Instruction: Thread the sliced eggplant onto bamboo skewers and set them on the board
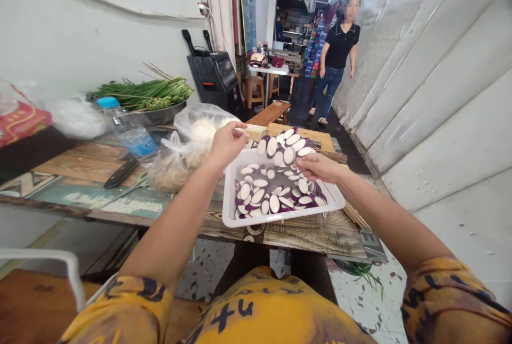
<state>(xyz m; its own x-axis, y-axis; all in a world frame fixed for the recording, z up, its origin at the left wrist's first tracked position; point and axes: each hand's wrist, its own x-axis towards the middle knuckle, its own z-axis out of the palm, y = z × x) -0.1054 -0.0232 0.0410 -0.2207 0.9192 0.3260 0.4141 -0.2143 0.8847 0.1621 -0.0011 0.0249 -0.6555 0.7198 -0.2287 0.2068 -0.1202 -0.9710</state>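
Observation:
A white plastic basket [229,194] holds many oval eggplant slices [274,204] with white flesh and purple skin. At its far edge is a raised cluster of eggplant slices [288,156], with thin sticks [319,148] showing to its right. My right hand [318,167] reaches over the basket's right side, its fingers pinched at the lower right of this cluster; the exact grip is partly hidden. My left hand [229,142] hovers beyond the basket's left corner. Its fingers are bent but apart, with nothing visible in them.
Left of the basket are knotted plastic bags [172,168], a water bottle [136,136], a dark-handled knife [120,173] and a metal bowl of greens [156,112]. A cutting board [320,140] lies behind; wooden skewers [355,215] lie right. A person [338,50] stands in the passage.

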